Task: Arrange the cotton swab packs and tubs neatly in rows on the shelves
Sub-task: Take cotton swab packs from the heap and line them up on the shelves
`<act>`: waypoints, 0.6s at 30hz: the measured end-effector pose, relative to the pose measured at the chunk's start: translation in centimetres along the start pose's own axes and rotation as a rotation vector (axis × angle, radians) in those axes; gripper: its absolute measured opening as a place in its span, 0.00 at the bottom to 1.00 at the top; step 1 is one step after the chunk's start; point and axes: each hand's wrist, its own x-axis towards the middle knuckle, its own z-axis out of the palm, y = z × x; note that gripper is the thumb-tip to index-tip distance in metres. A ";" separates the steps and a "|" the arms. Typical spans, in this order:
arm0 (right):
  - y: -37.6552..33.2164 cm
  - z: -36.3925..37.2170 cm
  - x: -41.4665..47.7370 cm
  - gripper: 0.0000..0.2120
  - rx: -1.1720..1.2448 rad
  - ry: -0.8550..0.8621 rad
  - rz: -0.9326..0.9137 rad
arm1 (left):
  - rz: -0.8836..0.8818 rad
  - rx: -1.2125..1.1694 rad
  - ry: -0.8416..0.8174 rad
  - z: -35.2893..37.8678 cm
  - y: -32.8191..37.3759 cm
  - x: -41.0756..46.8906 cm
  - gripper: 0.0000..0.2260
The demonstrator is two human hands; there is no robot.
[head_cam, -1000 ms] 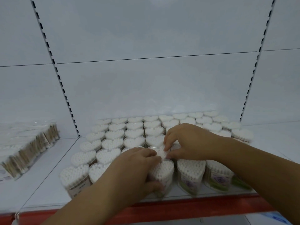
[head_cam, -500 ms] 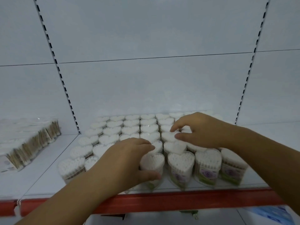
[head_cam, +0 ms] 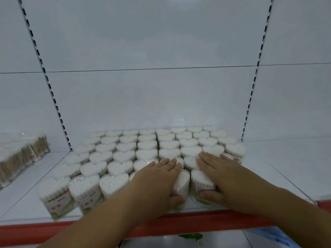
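Observation:
Several heart-shaped clear tubs of cotton swabs (head_cam: 146, 145) stand in rows on a white shelf (head_cam: 279, 158) with a red front edge. My left hand (head_cam: 154, 183) lies flat over front-row tubs, fingers straight, thumb against the front of one tub (head_cam: 182, 183). My right hand (head_cam: 220, 178) lies flat over the tubs to the right, fingers straight, thumb on the front of another tub (head_cam: 198, 178). Both hands hide the tubs beneath them.
Flat packs of wooden-stick cotton swabs (head_cam: 21, 156) lie in a stack on the shelf section at the left. White back panels with slotted uprights (head_cam: 59, 111) rise behind. Bare shelf surface lies right of the tubs. A blue object (head_cam: 279, 237) shows below the shelf edge.
The view shifted left and nearer. My right hand came down from the back rows and flattened on front tubs. My left hand spread flat over its tubs.

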 end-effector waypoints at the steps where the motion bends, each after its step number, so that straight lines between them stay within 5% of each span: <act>1: -0.2 0.1 -0.1 0.40 0.003 0.058 0.001 | 0.001 0.009 -0.002 0.0 0.0 0.1 0.37; 5: -0.3 0.5 0.2 0.37 -0.125 0.004 0.076 | 0.004 0.037 -0.019 0.1 0.0 0.4 0.37; 7: -0.7 -0.4 0.0 0.42 -0.053 -0.091 0.088 | 0.016 0.035 -0.043 -0.1 0.0 0.4 0.38; 8: -0.7 -0.4 0.1 0.43 -0.002 -0.002 0.034 | 0.025 0.032 -0.063 -0.2 -0.1 0.3 0.39; 12: -0.9 -3.1 0.0 0.39 0.125 -0.112 0.003 | 0.073 -0.019 -0.177 -1.5 -0.9 0.0 0.43; 18: 1.0 -4.7 4.1 0.23 0.191 0.045 0.027 | 0.056 0.064 -0.074 -4.7 -6.3 2.7 0.28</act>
